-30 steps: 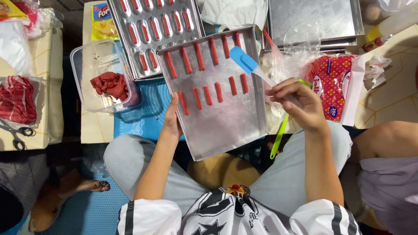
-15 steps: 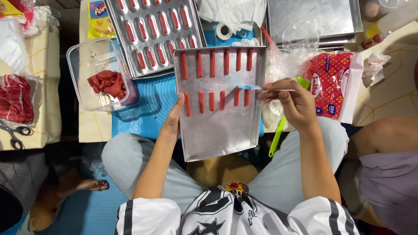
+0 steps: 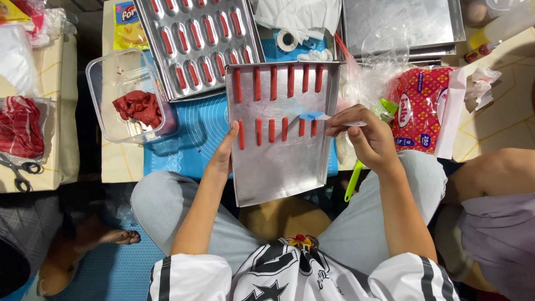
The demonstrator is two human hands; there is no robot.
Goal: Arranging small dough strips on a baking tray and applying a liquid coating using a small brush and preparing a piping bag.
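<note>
A flat metal baking tray (image 3: 281, 167) rests on my lap and the table edge, carrying two rows of red dough sticks (image 3: 273, 82). My left hand (image 3: 225, 151) grips the tray's left rim, fingers against one stick. My right hand (image 3: 368, 139) pinches the white handle of a small blue spatula (image 3: 314, 115), whose blade lies flat over the right end of the lower row.
A ridged mould tray (image 3: 198, 42) filled with red sticks lies behind, beside a clear tub of red dough (image 3: 136, 107). A blue mat (image 3: 184, 139), tape roll (image 3: 288, 40), stacked empty trays (image 3: 401, 25), red packet (image 3: 421, 108), green tool (image 3: 354, 181), scissors (image 3: 19, 170) and another person's knee (image 3: 490, 173) surround me.
The flat tray has swung from tilted to square with me and shifted slightly. The spatula came down from above the tray's corner to the lower row of sticks.
</note>
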